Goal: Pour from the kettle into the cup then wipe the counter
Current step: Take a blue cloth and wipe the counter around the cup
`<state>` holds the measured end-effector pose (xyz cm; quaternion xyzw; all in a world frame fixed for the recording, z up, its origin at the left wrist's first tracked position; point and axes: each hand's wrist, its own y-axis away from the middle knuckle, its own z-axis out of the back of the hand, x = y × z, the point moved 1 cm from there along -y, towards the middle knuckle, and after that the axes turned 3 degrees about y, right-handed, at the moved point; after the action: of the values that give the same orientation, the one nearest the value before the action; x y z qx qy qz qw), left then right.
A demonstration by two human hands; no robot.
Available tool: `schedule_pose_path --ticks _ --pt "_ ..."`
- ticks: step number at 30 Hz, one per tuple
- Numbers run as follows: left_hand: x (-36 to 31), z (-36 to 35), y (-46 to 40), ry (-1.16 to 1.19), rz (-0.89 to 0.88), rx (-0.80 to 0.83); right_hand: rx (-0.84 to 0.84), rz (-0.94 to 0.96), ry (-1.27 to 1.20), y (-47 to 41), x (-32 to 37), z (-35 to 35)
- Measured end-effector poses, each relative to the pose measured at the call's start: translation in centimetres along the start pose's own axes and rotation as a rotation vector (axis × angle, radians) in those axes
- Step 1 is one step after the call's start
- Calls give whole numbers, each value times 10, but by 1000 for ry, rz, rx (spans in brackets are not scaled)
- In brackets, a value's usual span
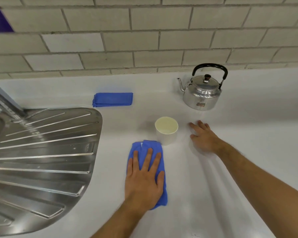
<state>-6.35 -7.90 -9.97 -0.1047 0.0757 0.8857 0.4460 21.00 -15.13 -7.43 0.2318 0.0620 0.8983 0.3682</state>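
A steel kettle (202, 93) with a black handle stands upright at the back right of the white counter (248, 127), spout pointing left. A white paper cup (166, 130) stands upright in the middle, in front of the kettle. My left hand (144, 176) lies flat with spread fingers on a blue cloth (147, 148) just in front of the cup, pressing it to the counter. My right hand (203, 137) rests palm down on the bare counter to the right of the cup, holding nothing.
A second blue cloth (113, 99) lies folded at the back, left of the kettle. A steel sink drainboard (41, 160) fills the left side, with a tap (5, 102) above it. A tiled wall (144, 36) bounds the counter behind.
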Motion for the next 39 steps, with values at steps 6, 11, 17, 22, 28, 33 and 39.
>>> schedule_pose_path --ticks 6,11,17,22,28,33,39 --pt "-43 -8 6 15 -119 80 -245 78 -264 31 -9 6" --pt "-90 -17 -14 43 -218 111 -320 48 -358 55 -16 22" --pt "-118 -18 -40 111 -283 126 -260 17 -352 81 -16 32" --pt "-77 11 -26 610 -182 102 -160 6 -312 107 8 8" --pt "23 44 -39 511 40 -225 -126 -140 217 122 62 -67" --pt "59 45 -83 147 69 -120 -212 -52 324 110 51 -81" --pt "81 28 -103 -31 150 25 -269 141 349 41 9 -41"
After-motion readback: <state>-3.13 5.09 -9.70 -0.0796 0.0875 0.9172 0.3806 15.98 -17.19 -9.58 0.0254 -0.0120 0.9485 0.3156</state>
